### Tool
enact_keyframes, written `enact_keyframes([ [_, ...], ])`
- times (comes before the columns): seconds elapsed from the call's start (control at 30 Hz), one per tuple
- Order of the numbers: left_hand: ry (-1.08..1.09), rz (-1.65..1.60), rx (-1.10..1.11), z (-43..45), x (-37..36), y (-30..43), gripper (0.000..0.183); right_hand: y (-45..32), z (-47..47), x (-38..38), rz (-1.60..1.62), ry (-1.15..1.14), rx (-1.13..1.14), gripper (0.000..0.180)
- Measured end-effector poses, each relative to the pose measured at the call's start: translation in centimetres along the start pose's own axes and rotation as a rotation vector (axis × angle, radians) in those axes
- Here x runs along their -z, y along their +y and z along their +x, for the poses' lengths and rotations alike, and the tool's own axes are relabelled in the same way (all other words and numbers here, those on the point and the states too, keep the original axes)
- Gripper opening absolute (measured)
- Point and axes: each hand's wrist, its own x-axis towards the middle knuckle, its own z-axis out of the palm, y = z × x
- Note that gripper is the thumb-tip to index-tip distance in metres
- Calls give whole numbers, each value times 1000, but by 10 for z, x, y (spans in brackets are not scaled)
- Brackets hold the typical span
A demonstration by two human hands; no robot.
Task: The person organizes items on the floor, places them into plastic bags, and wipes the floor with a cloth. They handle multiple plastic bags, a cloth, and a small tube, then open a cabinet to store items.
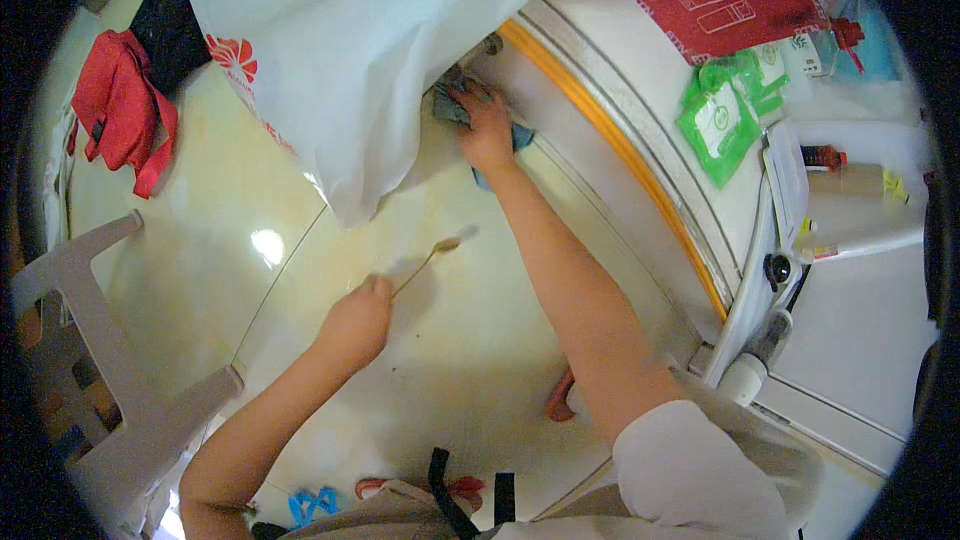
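My left hand [360,319] is closed around the end of a thin brown stick [421,266] with a small oval tip, like a little spoon. It is held above the glossy cream floor tiles [465,330]. Farther ahead, my right hand [489,124] grips a blue-grey cloth [453,106] low down by the white base of a raised ledge. Parts of the cloth stick out under my palm and wrist. A large white plastic bag [360,52] with red print hangs to the left of that hand and hides part of the corner beyond.
An orange strip [622,142] edges the ledge at right, where green packets [720,131] and a red printed bag [712,0] lie. A grey plastic stool [112,345] stands left, below a red cloth item [124,109]. Blue slippers [313,504] are near me.
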Motion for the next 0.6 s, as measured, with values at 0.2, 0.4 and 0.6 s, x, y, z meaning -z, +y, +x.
enact_keyframes([
  [0.2,-83,-243,113,-102,-4,-26,13,-74,-128,17,245,-425,219,47],
  [0.4,107,-286,93,-106,3,-26,11,-92,-203,71,570,-265,-299,53],
  [0.6,203,-220,55,-84,-4,-65,7,20,-177,112,-243,467,-690,45],
])
